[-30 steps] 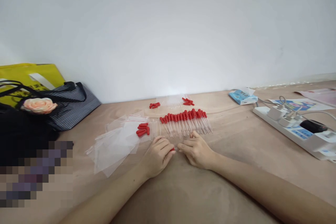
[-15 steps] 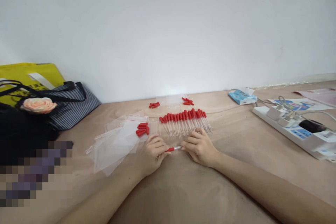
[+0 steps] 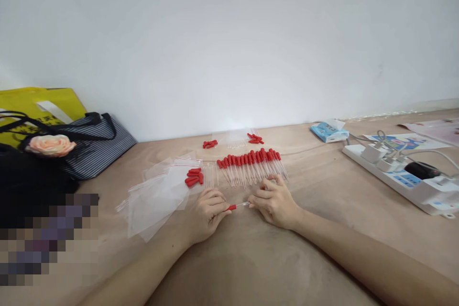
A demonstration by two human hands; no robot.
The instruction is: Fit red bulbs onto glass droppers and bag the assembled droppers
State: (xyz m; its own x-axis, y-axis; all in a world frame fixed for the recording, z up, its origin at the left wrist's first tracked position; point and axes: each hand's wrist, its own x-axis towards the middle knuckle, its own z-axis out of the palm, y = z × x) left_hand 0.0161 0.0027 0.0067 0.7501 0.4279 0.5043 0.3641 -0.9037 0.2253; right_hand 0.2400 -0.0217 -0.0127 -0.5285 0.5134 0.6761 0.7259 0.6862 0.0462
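Note:
Between my hands is a glass dropper (image 3: pixel 242 204) with a red rubber bulb (image 3: pixel 232 207), lying crosswise just over the table. My left hand (image 3: pixel 210 213) is closed on the bulb end. Fingers of my right hand (image 3: pixel 274 202) pinch the clear tube near its other end, hiding the tip. Beyond my hands lies a row of droppers (image 3: pixel 251 165), red bulbs pointing away from me. Several loose red bulbs (image 3: pixel 194 177) rest left of the row on clear zip bags (image 3: pixel 158 205). A few bare glass tubes (image 3: pixel 211 174) lie beside them.
Near the wall are more red bulbs (image 3: pixel 256 138) and clear tubes (image 3: pixel 236 139). A tissue pack (image 3: pixel 328 132) and a power strip (image 3: pixel 401 177) with plugs stand at right. A striped bag (image 3: pixel 96 146) and a yellow bag (image 3: pixel 43 110) sit at left.
My left hand has shifted slightly down and left, and a little more of the dropper's clear tube shows between my hands. The right hand has barely moved.

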